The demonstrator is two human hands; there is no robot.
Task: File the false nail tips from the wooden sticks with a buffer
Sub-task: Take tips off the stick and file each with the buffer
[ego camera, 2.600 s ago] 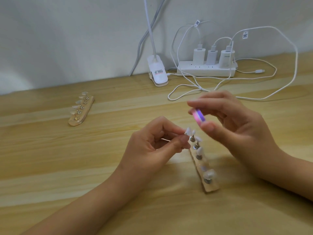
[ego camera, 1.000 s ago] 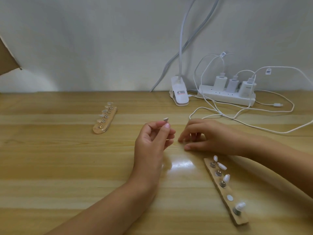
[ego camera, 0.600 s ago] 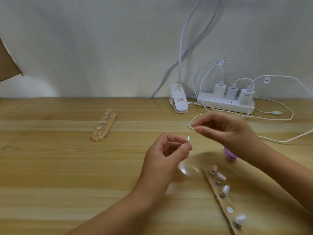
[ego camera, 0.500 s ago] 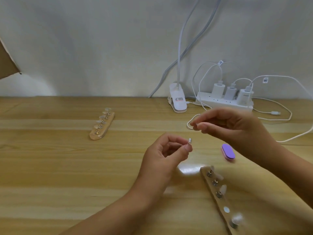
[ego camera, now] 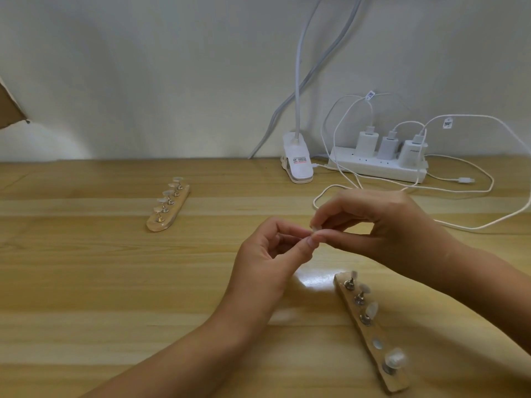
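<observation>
The table (ego camera: pixel 86 282) is a flat surface of light wood planks with a lengthwise grain and a glossy finish. Both hands are raised over its centre. The left hand (ego camera: pixel 267 262) enters from 6 o'clock with its fingers curled and its thumb and forefinger closed together. The right hand (ego camera: pixel 393 225) enters from 4 o'clock, also curled, and its thumb and forefinger meet those of the left. A white rectangular power strip (ego camera: pixel 373 168) lies at 1 o'clock and carries three blocky white chargers (ego camera: pixel 366 143). A white plastic lamp clip (ego camera: pixel 297 165) stands just left of it. The near wooden stick (ego camera: pixel 379 356) lies at 5 o'clock, a flat bar bearing metal studs capped with translucent tips. The far wooden stick (ego camera: pixel 171 209) lies at 10 o'clock, with rounded ends and five capped studs. The nail tip (ego camera: pixel 314 226), small and pale, is pinched where both sets of fingertips meet. Which hand bears it cannot be told.
</observation>
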